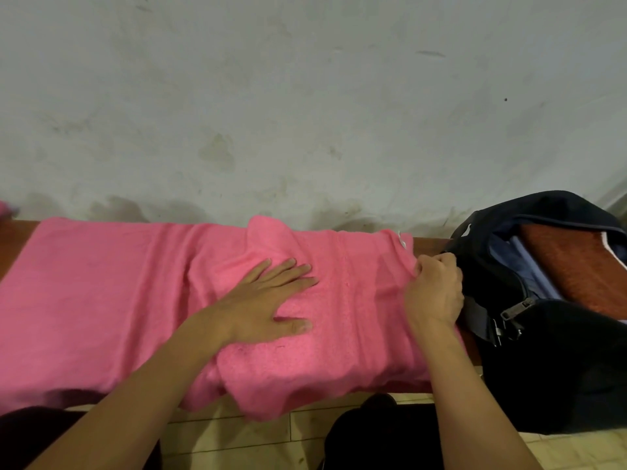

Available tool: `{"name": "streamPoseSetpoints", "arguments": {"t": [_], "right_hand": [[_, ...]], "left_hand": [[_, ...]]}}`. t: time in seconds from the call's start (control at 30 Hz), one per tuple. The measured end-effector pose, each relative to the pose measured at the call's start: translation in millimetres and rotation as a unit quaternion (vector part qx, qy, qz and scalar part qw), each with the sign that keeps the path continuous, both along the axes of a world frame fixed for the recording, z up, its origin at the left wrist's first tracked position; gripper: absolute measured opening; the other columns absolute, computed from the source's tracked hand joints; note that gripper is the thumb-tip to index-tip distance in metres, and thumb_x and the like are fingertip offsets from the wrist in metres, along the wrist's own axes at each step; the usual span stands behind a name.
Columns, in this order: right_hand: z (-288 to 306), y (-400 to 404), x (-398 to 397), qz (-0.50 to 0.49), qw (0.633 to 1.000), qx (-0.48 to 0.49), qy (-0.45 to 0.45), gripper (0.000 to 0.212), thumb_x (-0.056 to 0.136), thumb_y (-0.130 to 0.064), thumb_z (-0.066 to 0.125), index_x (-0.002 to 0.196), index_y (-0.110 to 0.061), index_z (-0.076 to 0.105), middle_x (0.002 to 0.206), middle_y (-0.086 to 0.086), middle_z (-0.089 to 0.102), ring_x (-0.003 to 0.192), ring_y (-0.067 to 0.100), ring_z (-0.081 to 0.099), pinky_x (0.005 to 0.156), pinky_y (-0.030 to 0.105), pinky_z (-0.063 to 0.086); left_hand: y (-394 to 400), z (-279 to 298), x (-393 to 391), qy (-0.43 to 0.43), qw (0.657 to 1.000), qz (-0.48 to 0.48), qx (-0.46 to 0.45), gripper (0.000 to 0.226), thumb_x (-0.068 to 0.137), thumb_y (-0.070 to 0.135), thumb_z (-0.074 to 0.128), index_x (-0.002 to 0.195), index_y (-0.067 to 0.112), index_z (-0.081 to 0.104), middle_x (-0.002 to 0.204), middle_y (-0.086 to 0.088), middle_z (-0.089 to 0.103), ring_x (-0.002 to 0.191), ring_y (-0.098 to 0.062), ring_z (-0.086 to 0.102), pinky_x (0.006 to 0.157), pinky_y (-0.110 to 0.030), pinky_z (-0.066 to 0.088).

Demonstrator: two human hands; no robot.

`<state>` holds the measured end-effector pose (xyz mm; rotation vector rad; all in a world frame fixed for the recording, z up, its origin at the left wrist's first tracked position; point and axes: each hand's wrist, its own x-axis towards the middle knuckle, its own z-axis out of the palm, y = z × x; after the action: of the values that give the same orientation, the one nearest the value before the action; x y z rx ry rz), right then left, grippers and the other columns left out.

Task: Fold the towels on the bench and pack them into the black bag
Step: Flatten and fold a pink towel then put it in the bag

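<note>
Pink towel [112, 300]: lies spread lengthwise over the bench [13, 245], covering most of the seat. The near edge hangs over the front of the bench. A raised fold stands near the far edge, just beyond the left hand. A small white tag shows at the far right corner.
Left hand [268, 300]: rests palm down on the middle of the pink towel. Fingers are straight and spread slightly apart, thumb out to the side; it presses the cloth and holds nothing.
Right hand [434, 293]: sits at the right end of the pink towel, just beside the black bag. Fingers are curled tightly and pinch the towel's right edge.
Black bag [559, 368]: stands on the right end of the bench, touching or nearly touching the right hand. The main zip is open, with the zip pulls visible at the near side of the opening.
Bag contents: a folded rust-brown towel [576, 266] lies inside, with blue fabric [522, 262] beside it on the left.
Wall [305, 96]: pale, stained plaster directly behind the bench.
Floor [237, 432]: light tiles below the bench front.
</note>
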<state>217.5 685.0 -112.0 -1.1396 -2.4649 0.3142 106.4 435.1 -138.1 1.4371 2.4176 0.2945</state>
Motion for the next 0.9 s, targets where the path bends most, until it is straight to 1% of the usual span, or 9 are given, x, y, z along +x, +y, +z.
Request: {"name": "streamPoseSetpoints", "arguments": {"t": [0.17, 0.27, 0.33, 0.43, 0.53, 0.6, 0.73, 0.83, 0.9], "right_hand": [[1, 3, -1, -0.033, 0.999, -0.017, 0.018, 0.015, 0.093, 0.003, 0.040, 0.095, -0.012, 0.044, 0.080, 0.006, 0.049, 0.074, 0.031, 0.046, 0.066, 0.039, 0.036], [-3, 6, -1, -0.018, 0.999, 0.014, 0.022, 0.027, 0.085, 0.011, 0.043, 0.100, -0.011, 0.048, 0.101, 0.012, 0.051, 0.091, 0.035, 0.051, 0.066, 0.042, 0.040], [-8, 9, -2, -0.010, 0.999, 0.037, 0.013, 0.031, 0.080, 0.013, 0.047, 0.102, -0.007, 0.058, 0.112, 0.016, 0.051, 0.103, 0.037, 0.049, 0.078, 0.046, 0.041], [-12, 7, -4, -0.029, 0.998, 0.053, -0.009, 0.026, 0.078, 0.007, 0.055, 0.101, -0.003, 0.064, 0.115, 0.017, 0.047, 0.108, 0.038, 0.044, 0.090, 0.047, 0.031], [-14, 1, -8, -0.016, 0.998, 0.066, 0.011, 0.018, 0.078, 0.001, 0.060, 0.096, 0.004, 0.064, 0.126, 0.021, 0.046, 0.116, 0.039, 0.042, 0.094, 0.049, 0.035], [-19, 0, -10, 0.039, 0.996, 0.080, 0.000, 0.028, 0.084, -0.007, 0.062, 0.108, 0.007, 0.063, 0.142, 0.022, 0.043, 0.132, 0.038, 0.039, 0.109, 0.049, 0.032], [-25, -6, -14, 0.122, 0.985, -0.095, -0.077, 0.060, 0.102, -0.037, 0.043, 0.150, -0.002, 0.032, 0.163, 0.018, 0.017, 0.150, 0.033, 0.019, 0.122, 0.046, 0.017], [-27, -2, -15, 0.100, 0.977, -0.089, -0.165, 0.070, 0.102, -0.054, 0.029, 0.159, -0.017, 0.014, 0.164, 0.020, 0.002, 0.153, 0.033, -0.002, 0.122, 0.046, -0.003], [-26, 0, -14, 0.087, 0.973, -0.098, -0.192, 0.073, 0.100, -0.059, 0.024, 0.160, -0.020, 0.005, 0.164, 0.022, -0.005, 0.152, 0.034, -0.008, 0.122, 0.045, -0.008]], "left_hand": [[0, 1, 1, 0.004, 1.000, -0.001, -0.006, 0.080, 0.085, 0.078, 0.028, 0.152, 0.045, -0.002, 0.158, 0.023, -0.016, 0.143, 0.001, -0.025, 0.120, -0.036, -0.015], [0, 0, 1, 0.006, 1.000, 0.000, -0.007, 0.080, 0.085, 0.078, 0.028, 0.152, 0.046, -0.003, 0.158, 0.023, -0.016, 0.143, 0.001, -0.025, 0.120, -0.036, -0.015], [0, 0, 0, 0.008, 1.000, 0.000, -0.004, 0.080, 0.086, 0.078, 0.028, 0.152, 0.046, -0.002, 0.159, 0.023, -0.016, 0.143, 0.001, -0.025, 0.120, -0.037, -0.015], [0, 0, 0, 0.008, 1.000, 0.000, -0.003, 0.079, 0.086, 0.077, 0.029, 0.152, 0.046, -0.003, 0.159, 0.023, -0.016, 0.143, 0.001, -0.025, 0.120, -0.037, -0.015], [0, 0, 1, 0.004, 1.000, -0.002, -0.003, 0.081, 0.085, 0.078, 0.029, 0.152, 0.046, -0.003, 0.159, 0.023, -0.016, 0.143, 0.001, -0.026, 0.121, -0.038, -0.014], [0, 0, 1, 0.007, 1.000, -0.004, -0.003, 0.082, 0.085, 0.078, 0.031, 0.152, 0.046, -0.003, 0.159, 0.023, -0.017, 0.143, 0.001, -0.026, 0.121, -0.039, -0.014], [0, 1, 2, 0.008, 1.000, -0.013, -0.002, 0.083, 0.086, 0.077, 0.036, 0.152, 0.045, -0.003, 0.159, 0.023, -0.016, 0.143, 0.000, -0.026, 0.120, -0.038, -0.015], [4, 0, 6, 0.010, 1.000, -0.024, 0.010, 0.082, 0.088, 0.074, 0.039, 0.153, 0.043, 0.001, 0.159, 0.023, -0.013, 0.144, 0.002, -0.024, 0.120, -0.036, -0.015], [7, -3, 10, 0.021, 0.999, -0.034, 0.024, 0.080, 0.089, 0.073, 0.039, 0.154, 0.042, 0.005, 0.160, 0.023, -0.009, 0.144, 0.003, -0.022, 0.120, -0.035, -0.015]]}}
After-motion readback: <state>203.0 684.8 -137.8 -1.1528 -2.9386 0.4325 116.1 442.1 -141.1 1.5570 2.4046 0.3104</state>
